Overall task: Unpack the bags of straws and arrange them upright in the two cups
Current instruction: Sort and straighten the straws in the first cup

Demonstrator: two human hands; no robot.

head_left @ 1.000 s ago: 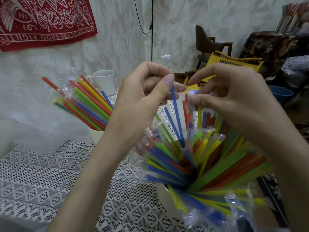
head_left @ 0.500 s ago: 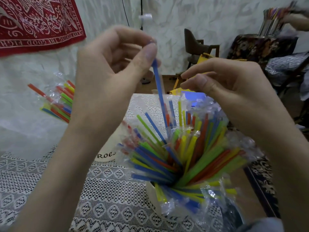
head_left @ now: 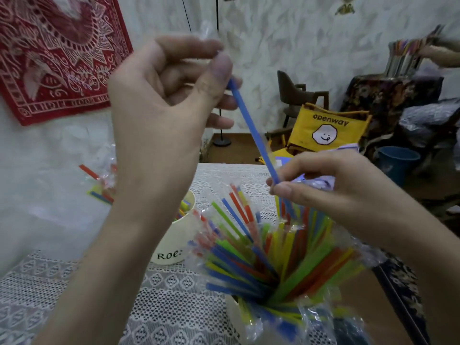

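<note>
My left hand [head_left: 161, 115] is raised and pinches the top end of a blue straw [head_left: 251, 130] between thumb and fingers. My right hand [head_left: 331, 192] pinches the straw's lower end, where its clear wrapper bunches under the fingers. Below both hands a near cup [head_left: 232, 312] holds a spread of wrapped straws [head_left: 271, 252] in blue, green, yellow, orange and red. A second cream cup [head_left: 174, 245] lettered "Roe" stands behind my left wrist with a few straws inside. More wrapped straws [head_left: 99, 185] show to the left, partly hidden by my left arm.
A white lace cloth [head_left: 104, 295] covers the table, whose right edge runs beside the near cup. Beyond it are a yellow folding chair [head_left: 331, 130], a dark chair, a blue bucket [head_left: 395, 163] and a patterned covered table where another person's hand handles straws.
My left hand has risen, drawing the blue straw up out of the bundle. My right hand has dropped and now pinches the straw's lower end. The camera has tilted down.
</note>
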